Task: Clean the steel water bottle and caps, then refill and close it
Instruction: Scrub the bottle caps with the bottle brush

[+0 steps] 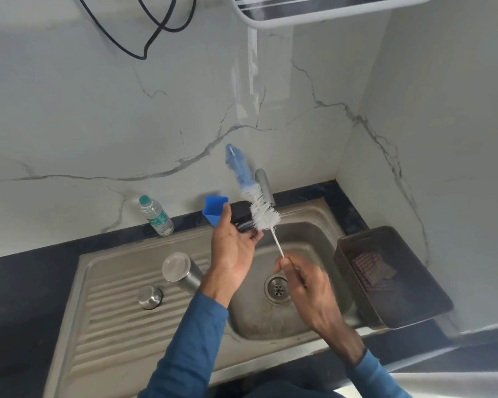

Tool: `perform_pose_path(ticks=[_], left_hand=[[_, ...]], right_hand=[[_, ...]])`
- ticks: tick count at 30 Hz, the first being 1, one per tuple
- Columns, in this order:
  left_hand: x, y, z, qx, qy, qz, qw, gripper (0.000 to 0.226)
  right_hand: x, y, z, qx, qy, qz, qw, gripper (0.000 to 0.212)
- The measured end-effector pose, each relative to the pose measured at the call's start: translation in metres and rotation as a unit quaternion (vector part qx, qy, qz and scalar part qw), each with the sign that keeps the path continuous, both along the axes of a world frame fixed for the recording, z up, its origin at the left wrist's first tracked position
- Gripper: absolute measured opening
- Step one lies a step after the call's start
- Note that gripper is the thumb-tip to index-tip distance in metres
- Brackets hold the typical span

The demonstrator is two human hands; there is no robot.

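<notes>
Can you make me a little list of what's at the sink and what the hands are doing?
right hand: pinches the brush by its thin handle
left hand: holds a black thing, maybe a cap
steel bottle: on the ribbed side of the sink
steel cap: beside the bottle
blue cup: behind the left hand
basket: right of the sink

we get soft, even, fairly bright light on the pale marble wall [98, 110], with a vertical streak of glare above the tap [263, 182]. motion blur smears the right hand [305, 285] and the brush [253, 196]. shadows are faint; straight lines bow near the edges.
</notes>
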State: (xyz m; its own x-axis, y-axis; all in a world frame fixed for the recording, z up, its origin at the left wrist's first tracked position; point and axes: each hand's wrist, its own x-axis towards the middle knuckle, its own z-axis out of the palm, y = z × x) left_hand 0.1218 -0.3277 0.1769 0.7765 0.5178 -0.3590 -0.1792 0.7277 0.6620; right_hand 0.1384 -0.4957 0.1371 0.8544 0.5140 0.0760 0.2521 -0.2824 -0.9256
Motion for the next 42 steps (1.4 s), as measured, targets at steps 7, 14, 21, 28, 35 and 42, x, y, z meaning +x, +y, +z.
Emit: perform_pose_path(ticks=[7,14,21,28,35,42], left_hand=[[0.005,-0.003,0.0,0.058,-0.053,-0.051,0.996,0.05],[0.005,0.001,-0.009,0.066,-0.054,-0.069,0.994,0.072],[0.005,0.007,-0.001,0.025,-0.023,0.003,0.999,0.034],[-0.002,0.005,-0.004,0.018,-0.02,-0.015,1.0,0.037],[0.003,0.011,-0.007,0.059,0.017,0.006,0.998,0.054],[0.003,0.011,-0.003,0.132,-0.008,-0.02,0.991,0.027]], right_hand=[[0.008,0.005,0.008,0.003,-0.019,-0.011,1.0,0.026],[0.007,-0.002,-0.003,-0.015,0.017,-0.026,0.999,0.028],[0.005,0.001,0.003,0.002,-0.002,-0.011,1.0,0.028],[0.016,0.004,0.007,-0.012,-0.012,-0.029,0.999,0.028],[0.007,0.006,-0.002,-0.011,-0.019,-0.018,1.0,0.025],[0.006,0.002,-0.003,-0.009,-0.031,-0.022,0.999,0.024]])
